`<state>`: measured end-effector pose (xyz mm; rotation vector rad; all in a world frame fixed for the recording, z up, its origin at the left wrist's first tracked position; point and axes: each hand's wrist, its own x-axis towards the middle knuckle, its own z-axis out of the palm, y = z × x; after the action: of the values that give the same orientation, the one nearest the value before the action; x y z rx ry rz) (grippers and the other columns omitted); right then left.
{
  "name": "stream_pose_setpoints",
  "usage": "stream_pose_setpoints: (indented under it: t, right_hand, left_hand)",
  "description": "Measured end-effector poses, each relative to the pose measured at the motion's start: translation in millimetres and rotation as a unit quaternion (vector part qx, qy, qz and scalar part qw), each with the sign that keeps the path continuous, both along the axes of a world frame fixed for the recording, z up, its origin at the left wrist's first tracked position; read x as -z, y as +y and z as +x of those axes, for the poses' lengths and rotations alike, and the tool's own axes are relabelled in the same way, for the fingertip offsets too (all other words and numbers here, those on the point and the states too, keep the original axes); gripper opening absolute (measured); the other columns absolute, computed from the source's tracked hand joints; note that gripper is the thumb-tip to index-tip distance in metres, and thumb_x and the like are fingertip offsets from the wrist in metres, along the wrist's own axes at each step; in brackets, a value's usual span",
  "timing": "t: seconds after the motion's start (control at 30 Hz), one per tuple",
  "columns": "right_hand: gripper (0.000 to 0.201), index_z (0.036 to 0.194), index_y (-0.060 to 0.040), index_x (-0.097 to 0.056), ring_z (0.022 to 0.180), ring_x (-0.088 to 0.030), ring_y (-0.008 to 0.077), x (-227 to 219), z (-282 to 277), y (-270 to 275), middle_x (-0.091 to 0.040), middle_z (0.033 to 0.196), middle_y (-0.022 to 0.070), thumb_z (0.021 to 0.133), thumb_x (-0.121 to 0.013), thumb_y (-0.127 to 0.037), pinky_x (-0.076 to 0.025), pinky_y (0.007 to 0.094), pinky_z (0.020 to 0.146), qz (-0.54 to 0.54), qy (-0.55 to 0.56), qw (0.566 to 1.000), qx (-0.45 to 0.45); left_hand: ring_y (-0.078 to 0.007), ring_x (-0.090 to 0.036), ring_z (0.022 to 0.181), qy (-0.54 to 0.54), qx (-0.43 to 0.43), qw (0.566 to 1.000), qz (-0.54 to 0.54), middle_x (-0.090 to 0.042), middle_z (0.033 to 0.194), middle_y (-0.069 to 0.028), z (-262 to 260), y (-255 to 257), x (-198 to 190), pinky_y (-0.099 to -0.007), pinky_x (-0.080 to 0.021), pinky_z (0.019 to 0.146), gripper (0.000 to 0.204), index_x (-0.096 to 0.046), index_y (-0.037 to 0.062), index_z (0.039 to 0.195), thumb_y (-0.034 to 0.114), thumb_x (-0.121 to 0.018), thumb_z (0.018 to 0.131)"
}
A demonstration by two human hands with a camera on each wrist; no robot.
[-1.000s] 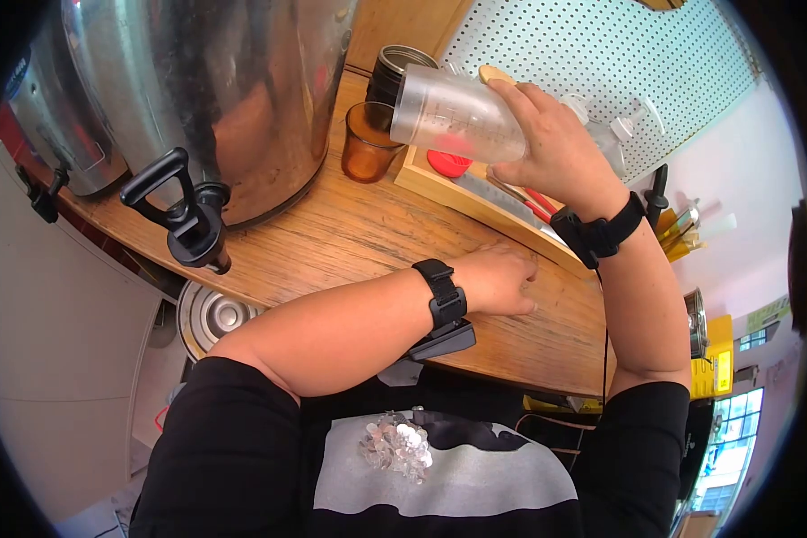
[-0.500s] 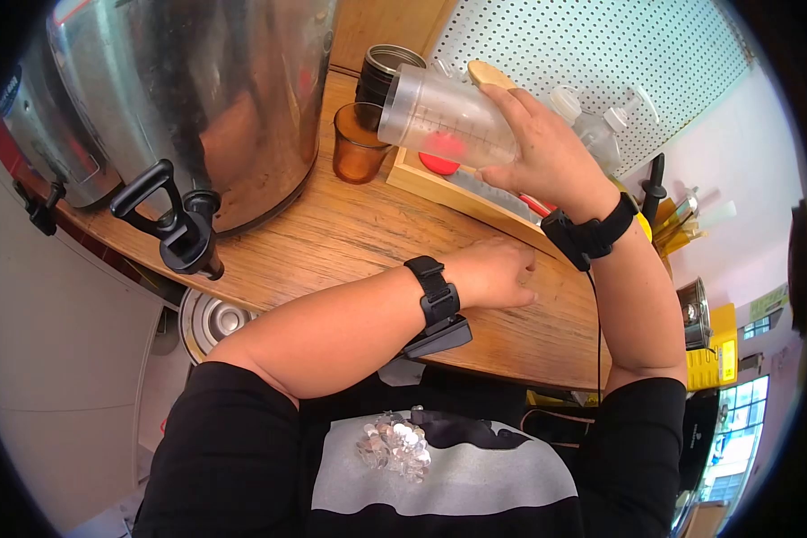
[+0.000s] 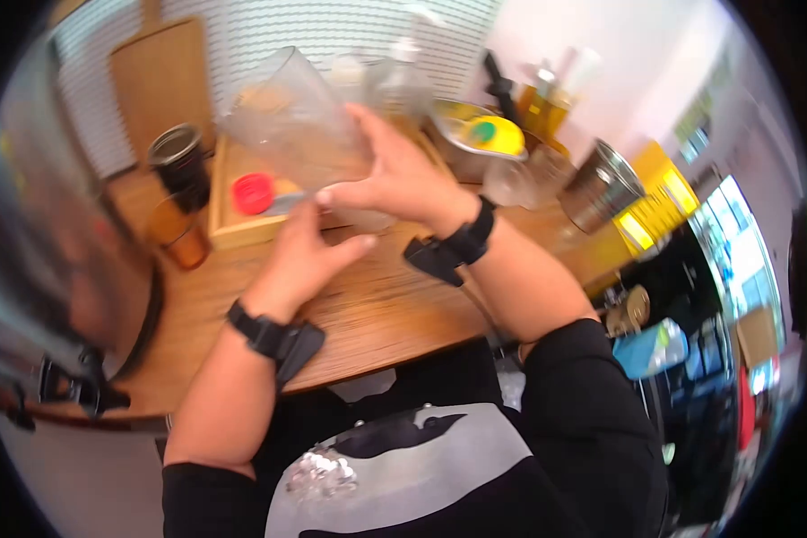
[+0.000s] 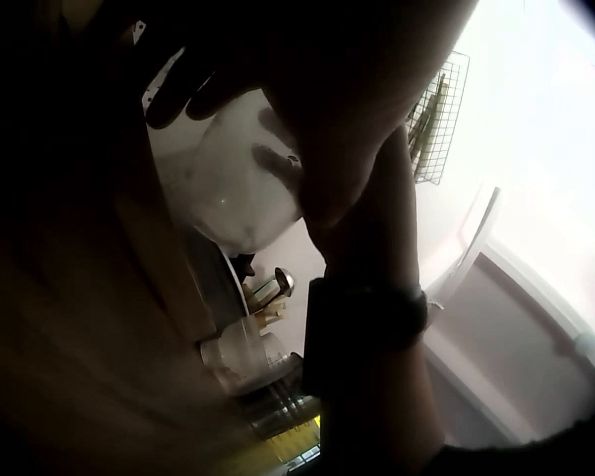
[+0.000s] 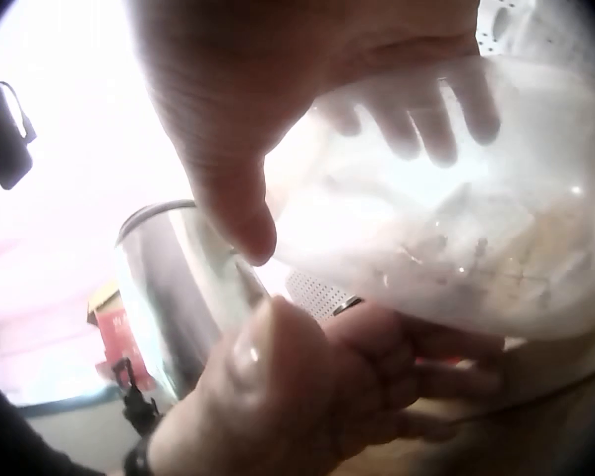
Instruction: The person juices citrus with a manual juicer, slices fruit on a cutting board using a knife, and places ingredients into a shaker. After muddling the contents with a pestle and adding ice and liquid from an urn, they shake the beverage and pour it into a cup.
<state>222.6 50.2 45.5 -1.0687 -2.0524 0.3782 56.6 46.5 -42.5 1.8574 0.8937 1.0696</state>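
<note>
My right hand [image 3: 408, 184] grips a clear, graduated plastic container [image 3: 296, 134] around its side, holding it tilted above the wooden tray [image 3: 242, 235]. Lifted to the container's lower end, my left hand [image 3: 296, 260] has its thumb and fingers spread. The right wrist view shows the left hand [image 5: 297, 387] just under the container [image 5: 456, 228], fingers extended; whether they touch is unclear. Seen from the left wrist, the container [image 4: 243, 188] is cloudy and dark hands partly cover it. Behind it in the tray lies a red lid [image 3: 253, 194].
An amber glass [image 3: 179, 235] and a black jar [image 3: 179, 157] stand left of the tray, beside a large steel dispenser [image 3: 63, 197]. Clear bottles [image 3: 399, 85], a bowl with a yellow item [image 3: 498, 134] and a metal canister [image 3: 601, 186] are at the back and right.
The head view has swung right. My left hand has risen from the tabletop to the container, whose wide end now points more upward in my right hand's grip.
</note>
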Motion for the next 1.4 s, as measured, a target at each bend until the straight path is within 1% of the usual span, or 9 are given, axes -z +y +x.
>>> stream_pose_setpoints:
  t: [0.2, 0.33, 0.4, 0.5, 0.63, 0.73, 0.9, 1.3, 1.4]
  right_hand:
    - [0.096, 0.148, 0.0002, -0.02, 0.13, -0.041, 0.0233, 43.6, 11.6, -32.1, -0.037, 0.144, 0.015, 0.077, -0.079, -0.025, -0.033, 0.0376, 0.109, -0.156, 0.341, 0.916, -0.144]
    - [0.081, 0.144, -0.0025, -0.031, 0.129, -0.042, 0.0233, 40.0, 47.0, -59.2, -0.042, 0.139, 0.013, 0.081, -0.076, -0.026, -0.034, 0.0381, 0.108, -0.136, 0.258, 0.945, -0.147]
    - [0.068, 0.137, -0.0053, -0.043, 0.123, -0.047, 0.0229, 20.1, 117.1, -67.6, -0.049, 0.131, 0.013, 0.081, -0.076, -0.024, -0.039, 0.0371, 0.104, 0.086, -0.036, 0.993, 0.069]
    - [0.049, 0.123, -0.0055, -0.055, 0.097, -0.057, 0.0189, -9.2, 211.8, -74.5, -0.056, 0.111, 0.0094, 0.081, -0.075, -0.022, -0.05, 0.0337, 0.085, 0.124, 0.059, 0.954, 0.265]
    - [0.053, 0.119, -0.0005, -0.058, 0.103, -0.056, 0.0387, -30.2, 355.1, -93.6, -0.057, 0.112, 0.0225, 0.081, -0.068, -0.037, -0.047, 0.0425, 0.091, 0.269, -0.057, 0.792, 0.546]
    - [0.057, 0.118, -0.0014, -0.06, 0.106, -0.057, 0.0385, -31.4, 413.3, -114.2, -0.06, 0.113, 0.0239, 0.082, -0.065, -0.045, -0.047, 0.0417, 0.091, 0.226, -0.116, 0.708, 0.659]
    - [0.062, 0.113, -0.0015, -0.064, 0.104, -0.062, 0.0363, -38.2, 421.1, -115.8, -0.066, 0.11, 0.0224, 0.084, -0.057, -0.056, -0.048, 0.0406, 0.091, 0.03, -0.059, 0.763, 0.643]
    - [0.039, 0.105, 0.0026, -0.064, 0.084, -0.068, 0.0302, -42.9, 435.0, -98.7, -0.069, 0.091, 0.0191, 0.086, -0.061, -0.032, -0.053, 0.0381, 0.077, 0.027, -0.058, 0.804, 0.591]
    - [0.033, 0.102, 0.004, -0.061, 0.064, -0.067, 0.0236, -45.0, 420.6, -109.0, -0.068, 0.081, 0.0161, 0.087, -0.057, -0.026, -0.054, 0.035, 0.063, 0.038, 0.099, 0.79, 0.604]
  left_hand:
    - [-0.0257, -0.046, 0.127, -0.181, 0.113, 0.977, -0.009, -0.043, 0.138, -0.0127, 8.5, -9.6, 2.8, -0.0398, -0.04, 0.104, 0.099, -0.019, 0.0063, 0.148, 0.02, -0.081, 0.072]
    - [-0.0259, -0.041, 0.131, -0.16, 0.142, 0.976, -0.04, -0.039, 0.141, -0.0127, 10.7, -20.2, 4.3, -0.04, -0.036, 0.108, 0.106, -0.014, 0.0092, 0.15, 0.023, -0.081, 0.07]
    - [-0.0263, -0.041, 0.131, -0.17, 0.148, 0.973, -0.058, -0.039, 0.141, -0.0128, 15.9, -20.8, 4.9, -0.0402, -0.036, 0.108, 0.106, -0.014, 0.0093, 0.15, 0.023, -0.081, 0.069]
    - [-0.0271, -0.042, 0.13, -0.172, 0.141, 0.972, -0.078, -0.039, 0.14, -0.0135, 10.8, -15.8, 12.7, -0.0401, -0.036, 0.108, 0.106, -0.013, 0.0097, 0.15, 0.023, -0.081, 0.069]
    - [-0.026, -0.044, 0.127, -0.139, 0.125, 0.978, -0.091, -0.041, 0.138, -0.0133, 5.9, -10.1, 24.1, -0.0387, -0.038, 0.106, 0.107, -0.013, 0.011, 0.151, 0.026, -0.081, 0.07]
    - [-0.0248, -0.045, 0.126, -0.098, 0.117, 0.986, -0.068, -0.042, 0.138, -0.012, 3.1, -8.0, 26.9, -0.0381, -0.039, 0.105, 0.108, -0.013, 0.0115, 0.152, 0.029, -0.081, 0.07]
    - [-0.024, -0.045, 0.127, -0.102, 0.091, 0.987, -0.085, -0.042, 0.14, -0.011, -2.0, -6.7, 30.3, -0.0381, -0.037, 0.106, 0.111, -0.014, 0.01, 0.152, 0.039, -0.082, 0.071]
    - [-0.0243, -0.041, 0.13, -0.103, 0.094, 0.985, -0.1, -0.037, 0.143, -0.0105, 2.4, -17.0, 19.0, -0.0377, -0.034, 0.108, 0.117, -0.011, 0.0098, 0.152, 0.035, -0.087, 0.067]
    - [-0.0246, -0.04, 0.132, -0.071, 0.079, 0.993, -0.061, -0.038, 0.144, -0.0114, -1.1, -13.7, 24.3, -0.0382, -0.033, 0.109, 0.115, -0.013, 0.0104, 0.153, 0.045, -0.084, 0.069]
